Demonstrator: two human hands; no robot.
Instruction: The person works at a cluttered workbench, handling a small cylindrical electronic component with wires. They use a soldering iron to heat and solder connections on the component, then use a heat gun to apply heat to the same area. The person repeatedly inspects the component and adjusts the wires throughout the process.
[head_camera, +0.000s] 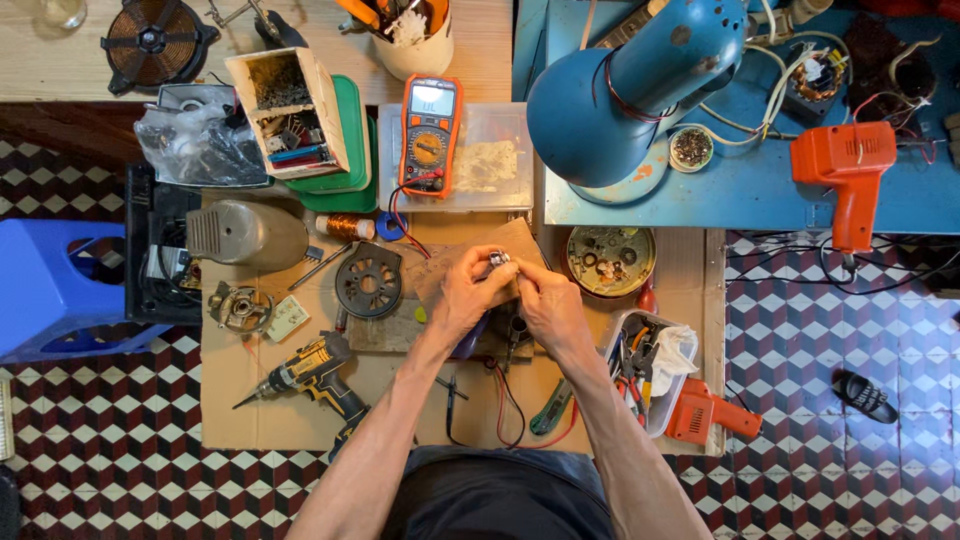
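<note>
Both hands meet over the middle of the cardboard sheet (250, 400) laid on the tiled floor. The left hand (468, 292) and the right hand (548, 303) are closed together on a small metal part (498, 259), pinched between the fingertips of both; what kind of part it is cannot be told at this size. Under the hands lies a piece of brown board (430, 280), with red and black test leads (505, 405) running back toward the person.

Just beyond the hands stands an orange multimeter (430, 135) on a clear plastic box (500, 165). To the left of the left hand lies a dark round slotted disc (368, 281), and further left a grey motor housing (248, 234). Nearer the person on that side lies a yellow and black cordless drill (310, 375). To the right of the right hand sit a round tin of small parts (611, 260) and a clear tray of pliers (640, 365), with an orange tool (705, 415) beside it. A blue lamp shade (620, 90) hangs beyond the right hand.
</note>
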